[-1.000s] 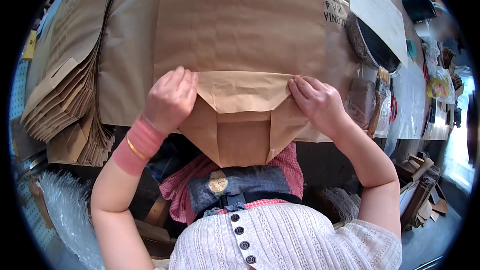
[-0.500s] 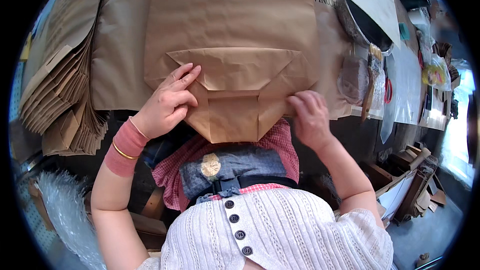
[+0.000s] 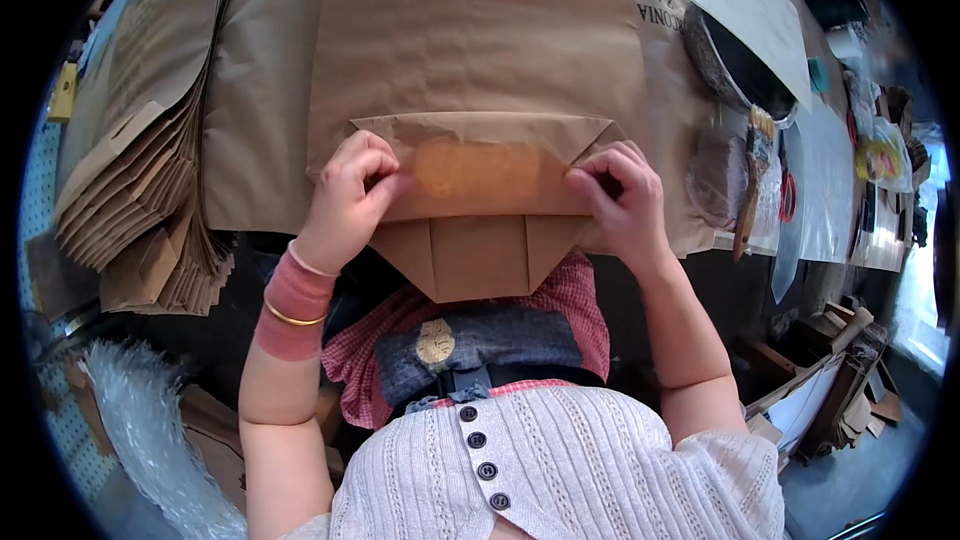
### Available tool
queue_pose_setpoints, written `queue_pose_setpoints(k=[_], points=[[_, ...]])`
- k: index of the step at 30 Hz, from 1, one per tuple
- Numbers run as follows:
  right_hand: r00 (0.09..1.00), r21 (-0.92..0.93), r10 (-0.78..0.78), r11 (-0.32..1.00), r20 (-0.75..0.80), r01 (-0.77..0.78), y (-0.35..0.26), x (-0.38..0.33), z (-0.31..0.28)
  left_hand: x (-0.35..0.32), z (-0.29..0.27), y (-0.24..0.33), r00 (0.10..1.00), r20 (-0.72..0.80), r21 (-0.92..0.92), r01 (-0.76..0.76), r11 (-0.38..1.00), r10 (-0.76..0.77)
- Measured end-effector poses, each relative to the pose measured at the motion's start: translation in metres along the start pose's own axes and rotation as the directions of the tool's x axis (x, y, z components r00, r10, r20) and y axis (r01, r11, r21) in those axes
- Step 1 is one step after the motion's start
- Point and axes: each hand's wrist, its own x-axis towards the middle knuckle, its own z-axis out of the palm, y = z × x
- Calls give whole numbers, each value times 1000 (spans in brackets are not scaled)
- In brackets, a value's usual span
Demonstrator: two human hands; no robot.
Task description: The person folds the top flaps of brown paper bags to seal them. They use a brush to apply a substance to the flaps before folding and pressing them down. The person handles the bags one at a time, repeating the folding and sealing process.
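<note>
A large brown paper bag [image 3: 475, 35] lies flat on the bench in front of me, its folded bottom end toward my body. My left hand [image 3: 350, 200] pinches the left side of the bag's wide bottom flap [image 3: 480, 202], thumb against fingers. On the opposite side my right hand [image 3: 628, 198] grips the same flap between thumb and curled fingers. An orange-brown patch [image 3: 478, 170] shows on the flap between both hands. Below it, the creased lower flap [image 3: 480, 260] hangs past the bench edge toward my apron.
A stack of folded paper bags [image 3: 130, 200] overhangs the bench at left. On the right are a dark round basin [image 3: 740, 60], a brush [image 3: 752, 180], red-handled scissors [image 3: 788, 198] and plastic sheeting [image 3: 828, 190]. A bundle of clear plastic strands [image 3: 150, 430] hangs at lower left.
The upper flap has come down toward me over the opening, showing the orange-brown patch. My left hand has gone from spread fingers to a pinch; my right hand has moved up onto the flap.
</note>
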Motion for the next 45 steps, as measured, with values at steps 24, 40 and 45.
queue_pose_setpoints(k=[24,40,45], points=[[948,-297,-283,901,148,316,-37,-1,56,-4,40,35,957,81,634,-264,727,278],[959,-479,-8,865,284,149,-33,-9,50,4,36,15,974,226,664,-134,735,-27],[982,-204,-13,978,188,52,-17,-3,4,13,38,57,907,58,912,122,393,-417]])
